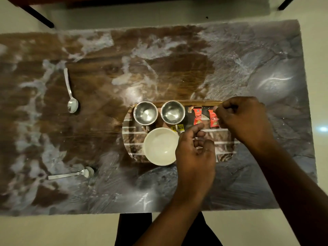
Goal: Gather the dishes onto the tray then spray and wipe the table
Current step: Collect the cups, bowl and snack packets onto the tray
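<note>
A striped tray (pixel 132 139) lies on the marble-patterned table (pixel 177 68). On it stand two steel bowls (pixel 145 112) (pixel 172 112), a white bowl (pixel 159 146) and two red sachets (pixel 197 115) (pixel 213 119). My right hand (pixel 243 119) hovers over the tray's far right corner, fingers pinched at the right sachet. My left hand (pixel 195 150) is over the tray beside the white bowl, fingers loosely curled with nothing in them. Two steel spoons lie off the tray: one (pixel 71 93) at the far left, one (pixel 74 174) at the near left.
A yellow label (pixel 178 127) sits on the tray between the bowls. Dark chair or table legs (pixel 39 16) stand beyond the table's far edge. Pale floor surrounds the table. My legs (pixel 134 228) are at the near edge.
</note>
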Action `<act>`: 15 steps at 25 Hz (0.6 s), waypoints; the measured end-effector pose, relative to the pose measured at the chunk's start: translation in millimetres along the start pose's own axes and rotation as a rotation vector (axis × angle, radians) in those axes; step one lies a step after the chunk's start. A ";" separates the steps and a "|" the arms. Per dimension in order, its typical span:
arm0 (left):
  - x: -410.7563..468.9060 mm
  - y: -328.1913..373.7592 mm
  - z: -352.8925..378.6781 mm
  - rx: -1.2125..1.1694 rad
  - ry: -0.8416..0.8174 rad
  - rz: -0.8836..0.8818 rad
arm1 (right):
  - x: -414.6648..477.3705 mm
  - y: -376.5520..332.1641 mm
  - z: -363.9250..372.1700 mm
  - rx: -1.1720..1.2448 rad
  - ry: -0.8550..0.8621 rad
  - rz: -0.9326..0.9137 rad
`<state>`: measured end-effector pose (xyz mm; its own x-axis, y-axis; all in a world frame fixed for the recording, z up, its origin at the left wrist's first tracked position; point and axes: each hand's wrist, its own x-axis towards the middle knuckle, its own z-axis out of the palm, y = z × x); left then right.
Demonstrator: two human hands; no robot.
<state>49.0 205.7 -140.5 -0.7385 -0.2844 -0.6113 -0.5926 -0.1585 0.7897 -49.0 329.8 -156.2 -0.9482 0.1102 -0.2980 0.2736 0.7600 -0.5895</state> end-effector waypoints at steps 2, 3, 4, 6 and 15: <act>3.0 14.7 -44.9 0.029 0.019 0.104 | -10.4 -32.3 12.1 0.076 0.031 -0.013; 8.4 22.3 -69.1 0.055 0.044 0.148 | -15.5 -50.2 20.6 0.122 0.037 -0.024; 16.9 30.1 -98.3 0.078 0.082 0.181 | -20.5 -71.1 33.9 0.165 0.039 -0.047; 38.4 44.1 -158.7 0.105 0.162 0.222 | -29.5 -114.2 64.6 0.247 0.025 -0.107; 126.3 46.1 -350.4 0.225 0.377 0.201 | -36.5 -240.6 268.1 0.562 -0.337 0.211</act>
<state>41.0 -168.8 -163.2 -0.7022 -0.6181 -0.3533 -0.5355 0.1315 0.8342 -36.9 -28.8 -204.8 -0.7882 -0.0552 -0.6130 0.5757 0.2864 -0.7659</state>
